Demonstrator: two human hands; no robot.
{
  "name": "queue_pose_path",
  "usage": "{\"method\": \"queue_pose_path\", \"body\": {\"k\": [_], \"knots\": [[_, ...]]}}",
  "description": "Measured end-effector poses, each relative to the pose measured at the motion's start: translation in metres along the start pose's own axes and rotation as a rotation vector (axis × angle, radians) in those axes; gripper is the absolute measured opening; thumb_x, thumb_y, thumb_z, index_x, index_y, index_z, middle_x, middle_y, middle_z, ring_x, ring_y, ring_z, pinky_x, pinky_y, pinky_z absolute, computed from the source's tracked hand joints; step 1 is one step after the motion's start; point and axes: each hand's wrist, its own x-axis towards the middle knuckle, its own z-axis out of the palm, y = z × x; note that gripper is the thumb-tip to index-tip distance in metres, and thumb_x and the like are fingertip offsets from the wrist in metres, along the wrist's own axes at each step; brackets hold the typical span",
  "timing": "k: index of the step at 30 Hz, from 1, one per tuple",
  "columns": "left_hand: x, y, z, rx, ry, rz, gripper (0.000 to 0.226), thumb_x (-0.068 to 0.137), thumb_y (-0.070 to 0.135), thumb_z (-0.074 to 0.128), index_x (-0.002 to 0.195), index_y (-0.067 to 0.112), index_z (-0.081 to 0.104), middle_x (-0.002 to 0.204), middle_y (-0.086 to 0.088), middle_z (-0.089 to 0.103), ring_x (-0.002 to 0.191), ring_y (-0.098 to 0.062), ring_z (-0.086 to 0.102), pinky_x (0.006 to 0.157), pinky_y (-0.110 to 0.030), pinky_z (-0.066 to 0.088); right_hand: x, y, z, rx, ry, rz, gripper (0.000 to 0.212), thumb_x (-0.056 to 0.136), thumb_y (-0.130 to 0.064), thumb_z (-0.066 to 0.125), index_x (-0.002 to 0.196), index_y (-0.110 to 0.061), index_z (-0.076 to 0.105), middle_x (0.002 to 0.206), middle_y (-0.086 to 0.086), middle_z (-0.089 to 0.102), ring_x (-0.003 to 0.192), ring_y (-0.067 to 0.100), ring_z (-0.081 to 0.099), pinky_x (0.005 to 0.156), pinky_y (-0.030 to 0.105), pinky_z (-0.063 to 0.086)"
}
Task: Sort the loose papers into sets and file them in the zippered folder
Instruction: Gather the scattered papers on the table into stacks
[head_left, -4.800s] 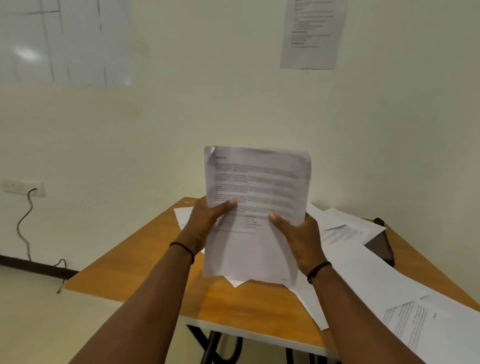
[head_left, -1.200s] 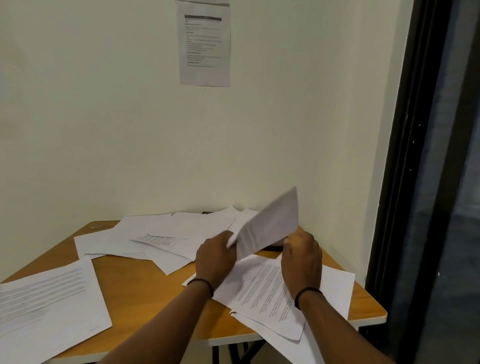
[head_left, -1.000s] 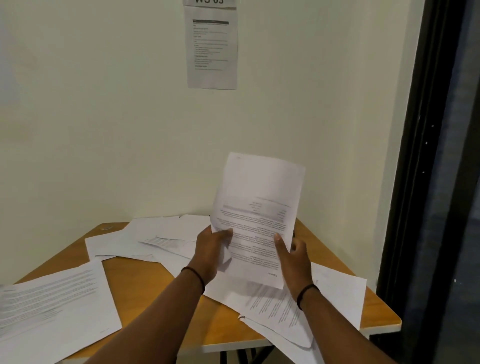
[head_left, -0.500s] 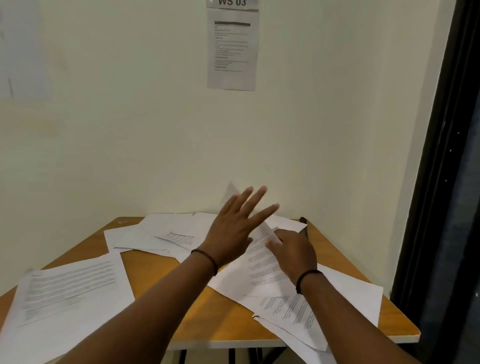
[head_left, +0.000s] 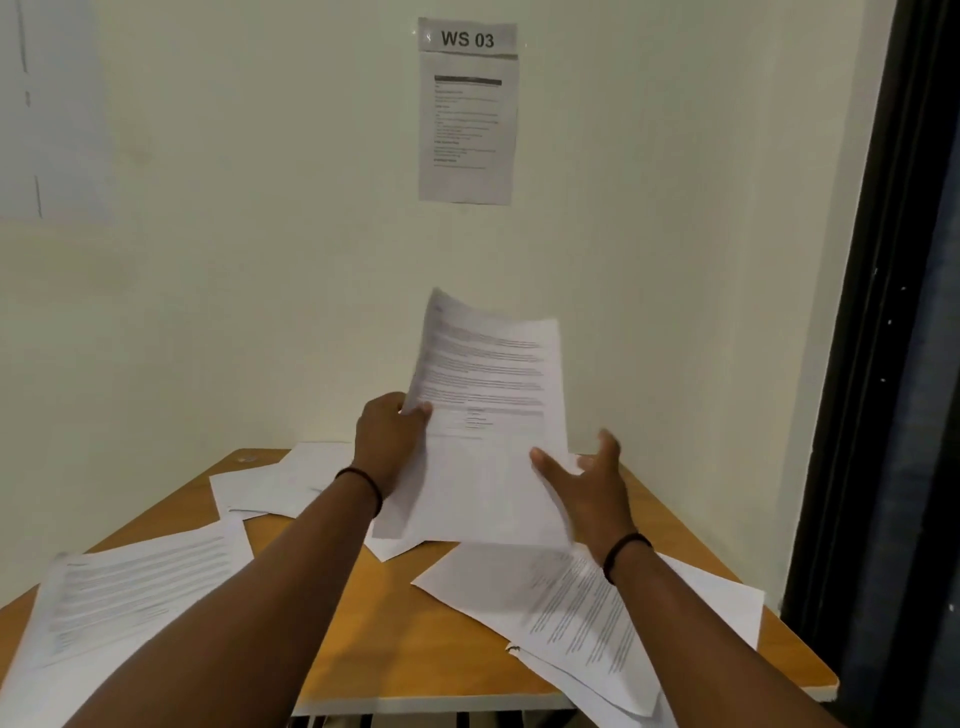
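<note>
My left hand (head_left: 388, 441) pinches the left edge of a printed sheet (head_left: 483, 415) and holds it upright above the wooden table (head_left: 395, 623). My right hand (head_left: 587, 483) is at the sheet's lower right corner, thumb on the paper and fingers spread apart. Loose printed papers lie scattered on the table: a stack at the near left (head_left: 124, 597), several at the near right (head_left: 597, 608), more at the back (head_left: 280, 478). The zippered folder is not visible.
A notice headed WS 03 (head_left: 467, 111) hangs on the cream wall behind the table. A dark door frame (head_left: 883, 364) runs down the right side, close to the table's right corner. Some right-hand papers overhang the table's front edge.
Half a second ago both hands were low over the papers, the left open with fingers spread. Now the left hand has lifted a printed sheet upright and the right hand has come to its corner.
</note>
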Motion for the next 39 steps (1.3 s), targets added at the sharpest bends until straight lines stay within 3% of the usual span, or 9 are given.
{"method": "queue_pose_path", "body": {"k": [3, 7, 11, 15, 23, 27, 31, 35, 39], "knots": [[-0.012, -0.039, 0.001, 0.012, -0.033, -0.145, 0.031, 0.095, 0.022, 0.059, 0.067, 0.010, 0.048, 0.067, -0.005, 0.053, 0.062, -0.022, 0.048, 0.058, -0.031, 0.036, -0.005, 0.024, 0.016, 0.091, -0.155, 0.092, 0.048, 0.081, -0.033, 0.078, 0.118, -0.013, 0.055, 0.117, 0.003, 0.066, 0.100, 0.016, 0.065, 0.085, 0.030, 0.055], [-0.025, -0.097, -0.001, 0.120, -0.045, -0.289, 0.033, 0.092, 0.017, 0.058, 0.064, 0.013, 0.041, 0.060, -0.006, 0.044, 0.058, -0.021, 0.042, 0.056, -0.030, 0.031, -0.002, 0.065, 0.039, -0.121, -0.089, 0.104, 0.005, 0.083, -0.020, 0.071, 0.083, -0.018, 0.066, 0.086, 0.000, 0.072, 0.084, 0.021, 0.069, 0.074, 0.035, 0.059], [-0.035, -0.135, -0.008, 0.284, -0.080, -0.403, 0.022, 0.086, 0.007, 0.051, 0.065, 0.010, 0.046, 0.063, -0.006, 0.051, 0.058, -0.020, 0.044, 0.054, -0.028, 0.033, 0.002, 0.101, 0.040, -0.560, -0.140, 0.062, 0.012, 0.086, -0.027, 0.070, 0.094, -0.020, 0.066, 0.102, -0.005, 0.067, 0.098, 0.018, 0.063, 0.085, 0.031, 0.052], [-0.033, -0.146, -0.008, 0.317, -0.172, -0.429, 0.010, 0.087, 0.010, 0.051, 0.079, 0.007, 0.055, 0.078, -0.008, 0.061, 0.068, -0.020, 0.055, 0.057, -0.027, 0.040, 0.019, 0.111, 0.023, -0.670, -0.228, 0.022, 0.036, 0.081, -0.033, 0.077, 0.112, -0.020, 0.064, 0.120, -0.001, 0.063, 0.104, 0.015, 0.059, 0.086, 0.026, 0.047], [-0.052, -0.166, -0.007, 0.336, -0.153, -0.288, 0.010, 0.081, 0.023, 0.056, 0.083, 0.013, 0.059, 0.078, -0.001, 0.068, 0.076, -0.023, 0.067, 0.062, -0.032, 0.054, 0.048, 0.113, 0.009, -1.184, -0.366, 0.132, 0.076, 0.068, -0.080, 0.061, 0.116, -0.023, 0.047, 0.123, 0.003, 0.053, 0.120, 0.026, 0.047, 0.095, 0.040, 0.041], [-0.052, -0.169, -0.007, 0.345, -0.152, -0.258, 0.007, 0.084, 0.022, 0.059, 0.085, 0.016, 0.059, 0.082, 0.001, 0.067, 0.078, -0.018, 0.066, 0.069, -0.038, 0.060, 0.050, 0.103, 0.018, -1.242, -0.323, 0.140, 0.068, 0.067, -0.077, 0.065, 0.112, -0.028, 0.051, 0.118, -0.001, 0.054, 0.122, 0.024, 0.045, 0.096, 0.044, 0.035], [-0.050, -0.171, -0.007, 0.331, -0.145, -0.262, 0.009, 0.086, 0.021, 0.061, 0.087, 0.013, 0.058, 0.085, -0.001, 0.067, 0.081, -0.020, 0.065, 0.072, -0.038, 0.058, 0.045, 0.101, 0.026, -1.163, -0.150, 0.097, 0.024, 0.079, -0.049, 0.070, 0.089, -0.030, 0.058, 0.101, -0.007, 0.065, 0.108, 0.020, 0.056, 0.095, 0.039, 0.036], [-0.050, -0.171, -0.008, 0.302, -0.132, -0.263, 0.011, 0.087, 0.021, 0.062, 0.088, 0.011, 0.058, 0.086, -0.004, 0.067, 0.082, -0.023, 0.066, 0.073, -0.040, 0.058, 0.041, 0.096, 0.028, -0.998, -0.034, -0.021, 0.012, 0.090, -0.030, 0.062, 0.083, -0.021, 0.056, 0.088, 0.002, 0.067, 0.083, 0.022, 0.064, 0.073, 0.032, 0.053], [-0.051, -0.170, -0.010, 0.253, -0.125, -0.273, 0.008, 0.088, 0.019, 0.061, 0.088, 0.012, 0.056, 0.086, -0.002, 0.066, 0.082, -0.022, 0.066, 0.074, -0.041, 0.059, 0.040, 0.073, 0.029, -0.985, 0.141, -0.222, 0.012, 0.097, -0.025, 0.053, 0.087, -0.018, 0.051, 0.083, 0.005, 0.061, 0.078, 0.026, 0.059, 0.058, 0.028, 0.039]]}}
